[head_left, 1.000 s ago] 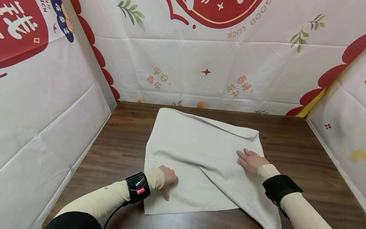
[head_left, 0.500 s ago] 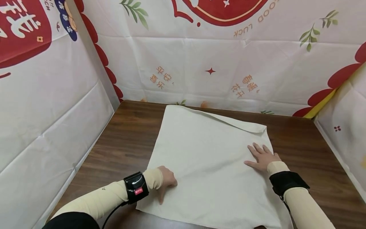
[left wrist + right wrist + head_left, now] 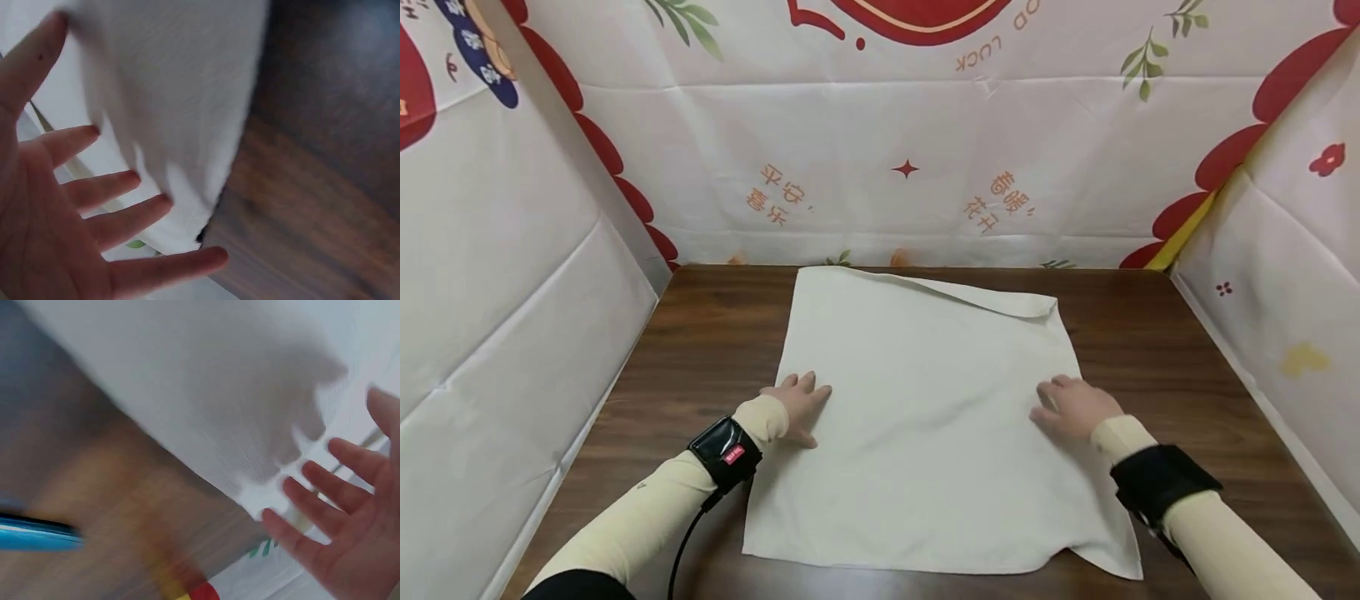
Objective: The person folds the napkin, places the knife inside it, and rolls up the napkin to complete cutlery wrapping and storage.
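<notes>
A large off-white cloth [image 3: 925,417] lies spread on the wooden table. Its far edge is turned over in a narrow fold [image 3: 992,300], and its near right corner is rumpled. My left hand [image 3: 802,407] is at the cloth's left edge with fingers spread; in the left wrist view its fingertips [image 3: 164,201] meet or nearly meet the fabric. At the right side, my right hand [image 3: 1077,408] is over the cloth with loosely bent fingers. The right wrist view shows that hand [image 3: 356,506] casting a shadow, seemingly just above the fabric. Neither hand grips anything.
Brown tabletop [image 3: 715,333] surrounds the cloth. Printed white sheets form a back wall [image 3: 850,125], a left wall [image 3: 512,292] and a right wall [image 3: 1285,292]. A black cable [image 3: 681,550] hangs from the left wrist strap. A blurred blue object [image 3: 37,532] shows in the right wrist view.
The diagonal crease has flattened and the near edge now lies straighter. My left hand has moved up the left edge and spread its fingers. My right hand's spread fingers have drawn in.
</notes>
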A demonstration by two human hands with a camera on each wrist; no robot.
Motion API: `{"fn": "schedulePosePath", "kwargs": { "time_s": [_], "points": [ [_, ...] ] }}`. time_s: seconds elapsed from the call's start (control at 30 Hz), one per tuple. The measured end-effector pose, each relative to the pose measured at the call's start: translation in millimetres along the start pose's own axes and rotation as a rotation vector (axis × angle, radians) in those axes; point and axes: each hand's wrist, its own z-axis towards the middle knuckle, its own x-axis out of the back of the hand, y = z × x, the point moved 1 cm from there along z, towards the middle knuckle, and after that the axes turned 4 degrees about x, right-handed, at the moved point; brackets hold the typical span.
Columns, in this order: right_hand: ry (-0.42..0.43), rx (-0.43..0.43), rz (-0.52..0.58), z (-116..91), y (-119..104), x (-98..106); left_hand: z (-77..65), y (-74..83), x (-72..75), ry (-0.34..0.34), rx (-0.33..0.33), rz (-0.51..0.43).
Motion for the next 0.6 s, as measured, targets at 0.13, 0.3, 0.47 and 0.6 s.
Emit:
{"fn": "schedulePosePath", "kwargs": {
  "time_s": [0.13, 0.3, 0.47, 0.6],
  "points": [
    [0.019, -0.003, 0.04, 51.9, 12.6, 15.1, 5.0, -4.6, 11.5, 0.084, -0.009, -0.025],
    [-0.042, -0.042, 0.078, 92.6, 28.4, 14.2, 17.9, -4.9, 16.6, 0.09, 0.035, -0.052],
    [-0.047, -0.085, 0.089, 113.5, 48.2, -0.1, 23.6, -2.4, 6.5, 0.001, 0.034, -0.004],
    [0.146, -0.049, 0.142, 134.4, 61.2, 2.0, 23.5, -5.4, 5.8, 0.007, 0.02, 0.016]
  ]
}}
